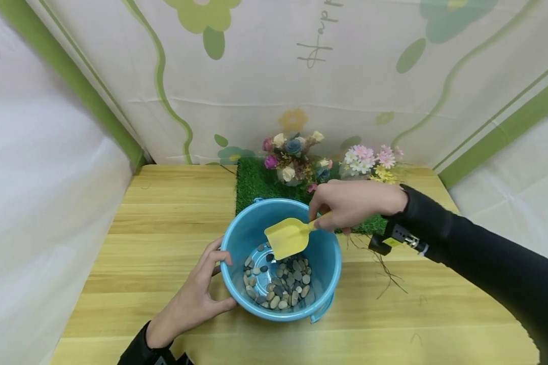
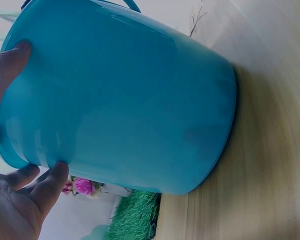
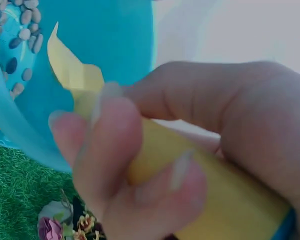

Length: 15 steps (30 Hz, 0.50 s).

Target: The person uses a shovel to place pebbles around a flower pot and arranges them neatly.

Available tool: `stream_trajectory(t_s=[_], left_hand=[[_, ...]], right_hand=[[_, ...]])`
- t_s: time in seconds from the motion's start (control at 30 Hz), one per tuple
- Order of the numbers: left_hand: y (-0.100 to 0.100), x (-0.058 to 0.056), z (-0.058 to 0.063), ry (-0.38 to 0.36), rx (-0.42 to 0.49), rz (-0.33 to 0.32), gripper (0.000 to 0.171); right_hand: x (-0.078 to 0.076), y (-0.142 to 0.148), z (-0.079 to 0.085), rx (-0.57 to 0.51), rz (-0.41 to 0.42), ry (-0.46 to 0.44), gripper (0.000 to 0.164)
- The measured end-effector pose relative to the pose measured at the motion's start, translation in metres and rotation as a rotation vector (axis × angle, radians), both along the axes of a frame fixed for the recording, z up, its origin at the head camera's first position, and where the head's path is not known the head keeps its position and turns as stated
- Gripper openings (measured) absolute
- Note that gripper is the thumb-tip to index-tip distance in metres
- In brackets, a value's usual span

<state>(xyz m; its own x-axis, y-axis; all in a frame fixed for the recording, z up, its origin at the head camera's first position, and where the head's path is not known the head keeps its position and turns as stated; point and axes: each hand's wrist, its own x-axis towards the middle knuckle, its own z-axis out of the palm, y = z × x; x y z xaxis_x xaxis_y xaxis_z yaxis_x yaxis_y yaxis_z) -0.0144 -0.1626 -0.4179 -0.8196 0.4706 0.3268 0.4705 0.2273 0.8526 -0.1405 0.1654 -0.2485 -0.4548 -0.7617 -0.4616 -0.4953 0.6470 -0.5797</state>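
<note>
A blue bucket (image 1: 327, 274) stands on the wooden table with grey, tan and dark pebbles (image 1: 292, 284) on its bottom. My left hand (image 1: 199, 289) grips its left side near the rim; in the left wrist view the thumb and fingers spread across the outer wall of the bucket (image 2: 125, 100). My right hand (image 1: 349, 203) holds a yellow toy shovel (image 1: 288, 238) by the handle, its blade tilted down inside the bucket above the pebbles. The right wrist view shows fingers and thumb curled round the yellow handle (image 3: 215, 185). No pebbles are visible on the blade.
A green turf mat (image 1: 251, 185) lies behind the bucket. On it stand a mixed bouquet (image 1: 296, 157) and, further right, pink and yellow flowers (image 1: 369, 159). Thin dark twigs (image 1: 385, 268) lie on the wooden table (image 1: 173, 223) right of the bucket. Patterned white cloth (image 1: 264, 76) hangs behind.
</note>
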Motion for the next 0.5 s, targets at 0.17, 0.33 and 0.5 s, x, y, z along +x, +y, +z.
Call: stream_trajectory(t_s=[0.17, 0.33, 0.5], left_hand=[[0.000, 0.000, 0.000, 0.005, -0.003, 0.001, 0.066], [0.000, 0.000, 0.000, 0.001, -0.003, 0.008, 0.066], [0.000, 0.000, 0.001, -0.003, 0.000, 0.009, 0.066]], right_hand=[[0.006, -0.017, -0.005, 0.056, 0.017, 0.061, 0.016], [0.013, -0.037, -0.011, 0.066, 0.034, 0.126, 0.034], [0.018, -0.059, -0.019, 0.187, -0.001, 0.162, 0.045]])
